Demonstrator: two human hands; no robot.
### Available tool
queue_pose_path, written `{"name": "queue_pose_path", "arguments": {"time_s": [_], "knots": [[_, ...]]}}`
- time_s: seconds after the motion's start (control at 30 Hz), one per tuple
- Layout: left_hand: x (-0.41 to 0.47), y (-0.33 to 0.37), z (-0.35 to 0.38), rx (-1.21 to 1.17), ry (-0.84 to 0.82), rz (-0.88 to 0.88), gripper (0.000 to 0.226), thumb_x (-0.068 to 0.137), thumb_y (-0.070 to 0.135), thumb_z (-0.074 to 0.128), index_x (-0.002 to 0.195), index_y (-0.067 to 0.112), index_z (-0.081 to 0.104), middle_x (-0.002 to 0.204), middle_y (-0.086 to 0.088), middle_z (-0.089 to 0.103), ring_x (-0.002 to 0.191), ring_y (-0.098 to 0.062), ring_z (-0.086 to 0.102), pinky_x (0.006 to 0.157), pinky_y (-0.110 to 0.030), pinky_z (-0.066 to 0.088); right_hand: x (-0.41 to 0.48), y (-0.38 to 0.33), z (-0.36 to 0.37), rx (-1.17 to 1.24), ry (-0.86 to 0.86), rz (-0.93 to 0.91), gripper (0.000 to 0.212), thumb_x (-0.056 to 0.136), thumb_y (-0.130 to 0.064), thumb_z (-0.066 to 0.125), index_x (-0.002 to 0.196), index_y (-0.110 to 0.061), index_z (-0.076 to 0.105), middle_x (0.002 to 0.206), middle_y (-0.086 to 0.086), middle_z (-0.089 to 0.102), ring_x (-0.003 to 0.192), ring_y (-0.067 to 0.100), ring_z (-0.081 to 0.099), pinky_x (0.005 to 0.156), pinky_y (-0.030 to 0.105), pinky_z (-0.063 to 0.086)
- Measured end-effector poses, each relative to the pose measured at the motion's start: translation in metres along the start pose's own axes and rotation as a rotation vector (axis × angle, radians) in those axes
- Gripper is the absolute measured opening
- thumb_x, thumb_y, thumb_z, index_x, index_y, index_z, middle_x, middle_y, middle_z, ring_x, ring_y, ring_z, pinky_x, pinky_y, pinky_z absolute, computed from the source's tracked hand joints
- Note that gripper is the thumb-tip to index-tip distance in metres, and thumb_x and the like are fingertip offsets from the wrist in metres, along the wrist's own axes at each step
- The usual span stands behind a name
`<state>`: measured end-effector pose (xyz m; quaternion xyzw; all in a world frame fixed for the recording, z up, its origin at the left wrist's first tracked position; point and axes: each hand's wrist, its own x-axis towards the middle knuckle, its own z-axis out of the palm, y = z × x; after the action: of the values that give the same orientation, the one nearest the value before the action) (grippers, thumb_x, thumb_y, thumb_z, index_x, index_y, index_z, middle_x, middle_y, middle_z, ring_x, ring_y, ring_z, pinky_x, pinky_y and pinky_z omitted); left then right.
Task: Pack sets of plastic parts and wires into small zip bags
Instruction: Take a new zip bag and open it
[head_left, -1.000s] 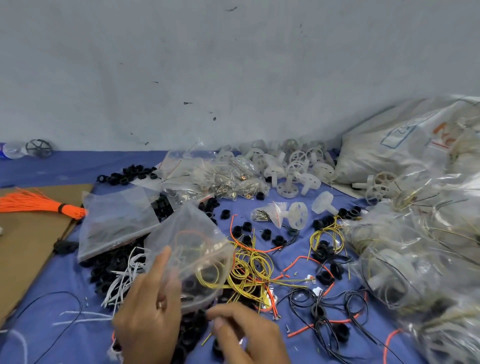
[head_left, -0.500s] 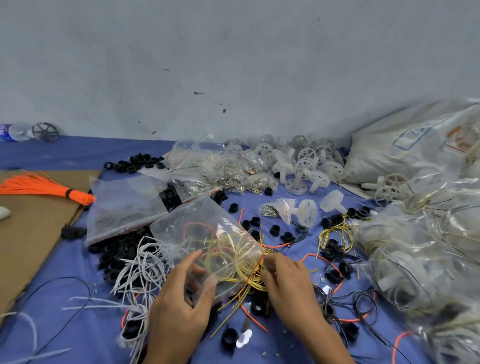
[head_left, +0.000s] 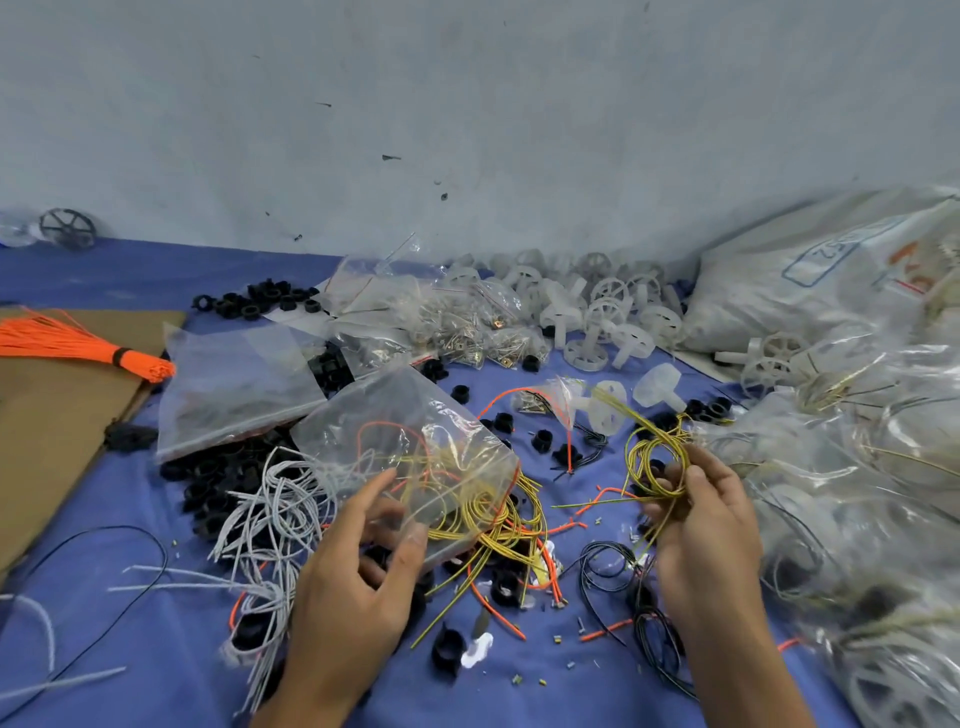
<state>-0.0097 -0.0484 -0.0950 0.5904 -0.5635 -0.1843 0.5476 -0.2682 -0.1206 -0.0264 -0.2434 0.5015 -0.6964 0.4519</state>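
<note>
The small zip bag (head_left: 395, 441), a thin, clear, crinkled film, was held tilted over the middle of the blue cloth (head_left: 156, 665), its mouth toward the right with loops of glossy yellow and orange wire spilling out of it onto the heap below. The left hand (head_left: 358, 587) pinched the bag's lower edge between the thumb and the curled fingers behind the film, with the forefinger stretched up along the plastic. To the right and apart from the bag, the right hand (head_left: 706, 535) was raised with its back to the camera, fingers and thumb clenched on a coil of yellow wire (head_left: 652, 462) whose loose ends stuck up and to the left. Pale grey stranded wires (head_left: 270, 509) lay looped beside the left hand over a spread of black plastic rings (head_left: 213, 483), and thin black wires (head_left: 608, 564) coiled below the right hand. A flat stack of empty zip bags (head_left: 234, 384) rested on the rings farther back. Translucent white spoked wheels (head_left: 608, 317) were piled by the wall. A tied orange wire bundle (head_left: 78, 343) lay on brown cardboard (head_left: 52, 431). A large white sack (head_left: 789, 291) at the right carried a blue outlined label whose writing could not be read.
</note>
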Motion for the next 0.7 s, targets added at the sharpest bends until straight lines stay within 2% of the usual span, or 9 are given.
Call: {"name": "queue_pose_path", "arguments": {"time_s": [0.1,0.23,0.37,0.5,0.57,0.7], "knots": [[-0.001,0.0,-0.002,0.013,-0.009,-0.006,0.052,0.082,0.062,0.057,0.132,0.056,0.046,0.113,0.023,0.063,0.08,-0.011,0.066,0.062,-0.027,0.054,0.002,-0.007,-0.001,0.065,-0.015,0.017,0.021,0.103,-0.01,0.042,0.103,-0.023,0.058,0.077,-0.001,0.063,0.062,0.014,0.052,0.051,0.026,0.039],[-0.002,0.002,-0.001,0.021,-0.015,-0.014,0.051,0.083,0.056,0.059,0.132,0.058,0.045,0.114,0.024,0.063,0.086,-0.008,0.066,0.064,-0.028,0.054,0.003,-0.02,0.003,0.034,-0.112,-0.015,0.019,0.103,-0.011,0.043,0.104,-0.023,0.058,0.084,-0.002,0.066,0.067,0.013,0.058,0.057,0.025,0.048],[-0.003,0.002,-0.001,0.018,-0.031,-0.034,0.054,0.083,0.064,0.056,0.135,0.056,0.044,0.115,0.024,0.062,0.095,-0.003,0.065,0.067,-0.029,0.055,0.004,-0.045,0.011,0.057,-0.246,-0.095,0.02,0.102,-0.01,0.044,0.101,-0.022,0.06,0.08,-0.003,0.066,0.064,0.008,0.06,0.06,0.022,0.051],[-0.002,0.004,-0.002,0.006,-0.019,-0.035,0.054,0.083,0.063,0.057,0.135,0.054,0.044,0.116,0.021,0.062,0.096,-0.006,0.065,0.066,-0.035,0.057,0.002,-0.075,0.012,0.081,-0.384,-0.197,0.023,0.096,-0.003,0.053,0.107,-0.022,0.059,0.089,0.001,0.071,0.079,0.011,0.066,0.069,0.02,0.054],[-0.003,0.006,-0.002,0.014,-0.014,-0.023,0.049,0.085,0.055,0.061,0.132,0.052,0.047,0.115,0.018,0.062,0.096,-0.01,0.065,0.065,-0.035,0.057,-0.005,-0.082,0.008,0.09,-0.455,-0.169,0.022,0.092,-0.008,0.055,0.106,-0.023,0.061,0.089,0.005,0.072,0.078,0.011,0.066,0.063,0.019,0.053],[-0.003,0.009,-0.001,0.068,0.009,0.022,0.032,0.086,0.044,0.065,0.117,0.043,0.055,0.106,0.016,0.061,0.092,-0.011,0.064,0.066,-0.029,0.054,-0.028,-0.064,-0.002,-0.076,-0.582,-0.049,0.011,0.084,-0.021,0.059,0.092,-0.024,0.064,0.068,0.006,0.062,0.056,0.011,0.057,0.051,0.016,0.046]]}}
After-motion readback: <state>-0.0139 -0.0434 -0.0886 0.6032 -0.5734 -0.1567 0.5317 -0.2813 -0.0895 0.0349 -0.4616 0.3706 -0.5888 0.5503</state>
